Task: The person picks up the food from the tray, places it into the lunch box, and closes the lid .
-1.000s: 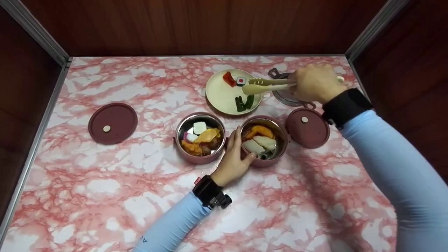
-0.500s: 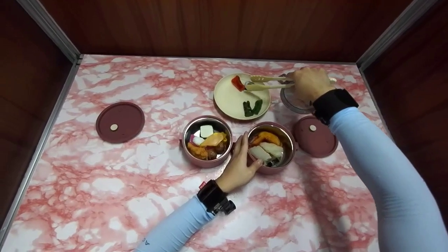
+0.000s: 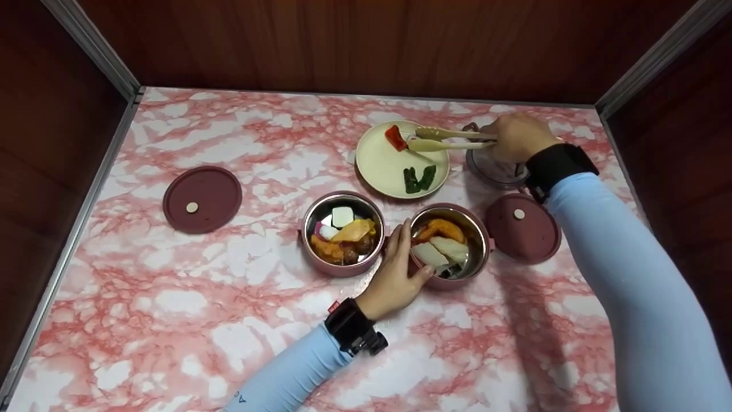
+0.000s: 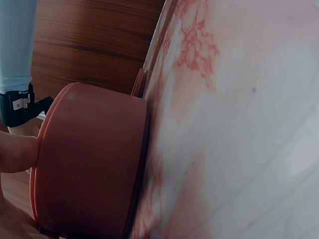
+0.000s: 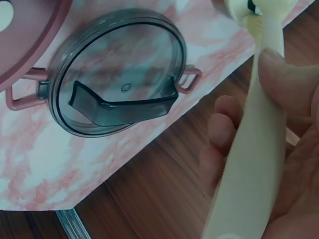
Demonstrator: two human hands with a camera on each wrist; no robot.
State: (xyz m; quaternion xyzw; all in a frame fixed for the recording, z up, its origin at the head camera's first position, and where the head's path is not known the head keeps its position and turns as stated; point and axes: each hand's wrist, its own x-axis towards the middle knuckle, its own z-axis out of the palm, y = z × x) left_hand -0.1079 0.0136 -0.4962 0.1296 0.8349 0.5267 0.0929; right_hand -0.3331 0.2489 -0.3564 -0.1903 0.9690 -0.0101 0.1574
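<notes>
My right hand (image 3: 521, 137) grips cream serving tongs (image 3: 457, 145), reaching left over a cream plate (image 3: 377, 169). The tongs' tips are at the small sushi roll, which they mostly hide. On the plate, a red piece (image 3: 395, 138) lies beside the tips and dark green pieces (image 3: 419, 178) lie nearer me. My left hand (image 3: 394, 286) holds the left side of a dusty-red pot (image 3: 480, 266), fingers along its wall and thumb at the rim. Pale slices and an orange piece (image 3: 449, 230) lie inside it. In the left wrist view, the thumb (image 4: 17, 152) presses the pot's rim.
A second dusty-red pot (image 3: 329, 268) with mixed food pieces stands left of my left hand. One round red lid (image 3: 214, 197) lies far left, another (image 3: 523, 234) right of the held pot. Under my right hand lies a clear lid with side clips (image 5: 124, 64). Wooden walls (image 3: 366, 46) border the table.
The tongs have come down from above the plate to the sushi roll, their tips now around it. My left hand stays on the pot. The head view has shifted slightly.
</notes>
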